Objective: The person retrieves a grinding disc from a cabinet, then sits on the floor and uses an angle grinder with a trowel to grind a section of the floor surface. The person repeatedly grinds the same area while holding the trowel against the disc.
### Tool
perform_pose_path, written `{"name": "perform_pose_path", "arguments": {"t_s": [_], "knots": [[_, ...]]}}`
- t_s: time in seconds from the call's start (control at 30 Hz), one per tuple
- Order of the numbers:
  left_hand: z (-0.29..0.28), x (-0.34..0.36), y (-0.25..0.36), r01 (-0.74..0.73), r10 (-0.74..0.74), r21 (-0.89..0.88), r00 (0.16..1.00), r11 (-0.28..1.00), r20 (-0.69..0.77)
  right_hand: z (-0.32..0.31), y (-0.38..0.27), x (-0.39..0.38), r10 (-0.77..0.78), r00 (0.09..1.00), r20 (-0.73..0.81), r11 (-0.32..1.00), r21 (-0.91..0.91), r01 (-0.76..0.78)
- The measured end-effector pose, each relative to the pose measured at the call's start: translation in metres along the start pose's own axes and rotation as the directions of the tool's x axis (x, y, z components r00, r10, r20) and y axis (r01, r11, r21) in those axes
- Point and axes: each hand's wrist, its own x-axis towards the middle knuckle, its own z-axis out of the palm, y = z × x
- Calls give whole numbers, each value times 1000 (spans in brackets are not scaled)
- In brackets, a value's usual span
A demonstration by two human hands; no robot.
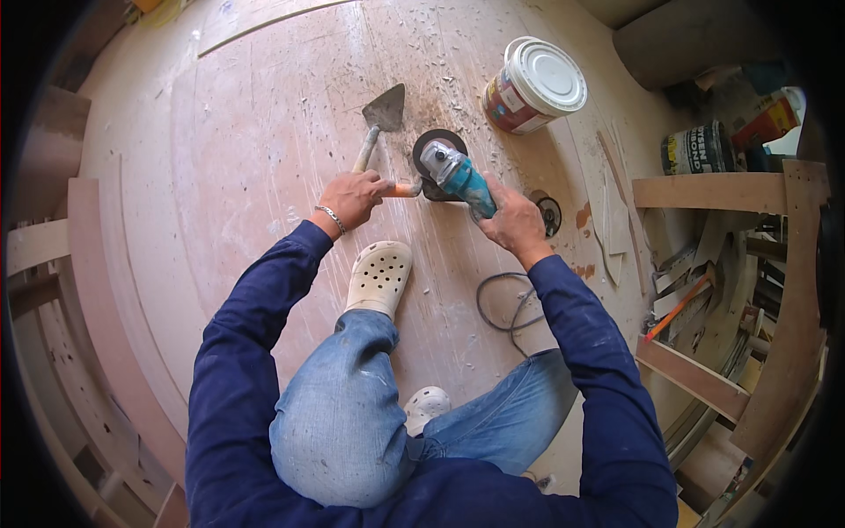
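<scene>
My left hand (352, 199) is closed round a tool with an orange handle (405, 189). Its dark flat head (446, 193) lies partly hidden under the angle grinder (458, 176), so its exact kind does not show. The teal grinder is gripped by my right hand (513, 218), its dark round disc (431, 141) facing away from me. Just beyond my left hand a pointing trowel (385, 109) rests on the floor, its blade away from me and its handle end close to my fingers; whether they touch it I cannot tell.
A white lidded bucket (534, 85) stands at the far right. A loose dark disc (548, 215) and a looped cord (498, 327) lie by my right arm. Wooden frames (709, 193) line the right side, with a dark can (698, 149) behind. Shavings litter the wooden floor (255, 132).
</scene>
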Motion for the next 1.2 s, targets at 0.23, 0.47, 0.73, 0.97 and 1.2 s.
{"name": "perform_pose_path", "arguments": {"t_s": [0.23,0.47,0.73,0.97,1.2], "knots": [[1,10,-7,-48,48,13,999,999,-17,-1,-6,8,-7,998,66,999,-33,9],[3,8,-15,-48,47,-10,998,999,-42,-2,-13,18,76,989,127,996,-62,-69],[-6,14,-7,-53,53,2,998,999,-24,-6,-16,19,66,989,132,996,-60,-59],[-18,21,10,-106,107,76,994,991,-8,-16,-11,30,-6,989,146,997,-76,18],[-3,9,-7,14,-14,-54,1000,998,1,-15,-18,17,84,985,148,996,-53,-76]]}}
